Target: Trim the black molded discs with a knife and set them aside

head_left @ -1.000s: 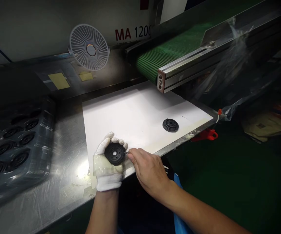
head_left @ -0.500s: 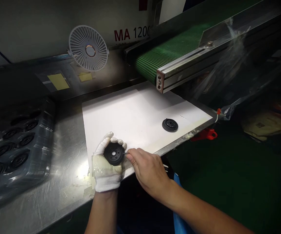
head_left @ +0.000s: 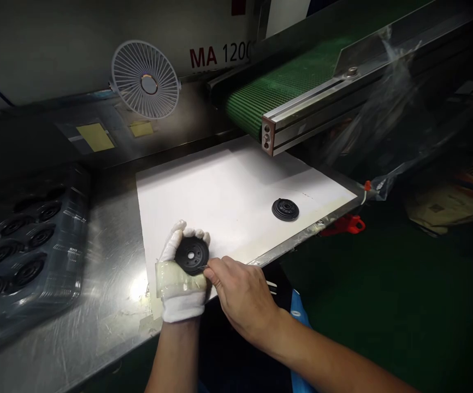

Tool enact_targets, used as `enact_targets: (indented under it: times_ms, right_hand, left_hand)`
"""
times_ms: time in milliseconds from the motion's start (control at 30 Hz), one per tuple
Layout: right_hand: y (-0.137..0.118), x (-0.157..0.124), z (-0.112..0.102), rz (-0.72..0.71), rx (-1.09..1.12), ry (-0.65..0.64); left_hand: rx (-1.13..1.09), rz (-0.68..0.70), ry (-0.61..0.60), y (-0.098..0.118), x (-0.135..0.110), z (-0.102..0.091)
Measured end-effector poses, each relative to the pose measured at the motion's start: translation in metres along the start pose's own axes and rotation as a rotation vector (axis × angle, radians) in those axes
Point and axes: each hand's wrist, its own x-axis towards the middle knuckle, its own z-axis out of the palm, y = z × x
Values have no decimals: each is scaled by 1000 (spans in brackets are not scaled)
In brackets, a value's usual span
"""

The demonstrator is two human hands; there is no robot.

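My left hand (head_left: 182,275), in a white glove with tape around the palm, has its fingers curled round a black disc-shaped part (head_left: 197,263). This part looks like a plastic wheel, with a centre hole and smaller holes around it. Bare, my right hand (head_left: 240,289) pinches a thin blade-like tool (head_left: 205,267), whose tip meets the wheel's lower right rim; most of the tool is hidden in the fingers. A second black wheel (head_left: 285,209) lies on the white sheet (head_left: 204,191), to the right of both hands.
At the left, a clear plastic tray (head_left: 70,240) holds several black wheels. A green conveyor belt (head_left: 256,109) overhangs the back of the metal table (head_left: 113,218). Behind stands a white fan (head_left: 146,82). A red-handled object (head_left: 349,224) sits by the table's right edge.
My right hand has moved a little left and down, taking the tool tip from the wheel's right side to its lower right rim. The left hand keeps its hold.
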Motion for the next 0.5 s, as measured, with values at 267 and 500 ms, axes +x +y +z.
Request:
enact_targets:
  times_ms: [267, 500]
  right_hand:
    - [10, 2, -1, 47, -9, 5]
    - [0, -1, 2, 15, -4, -11]
  left_hand:
    - [15, -84, -30, 4, 1, -2]
    - [-75, 76, 17, -6, 5, 1]
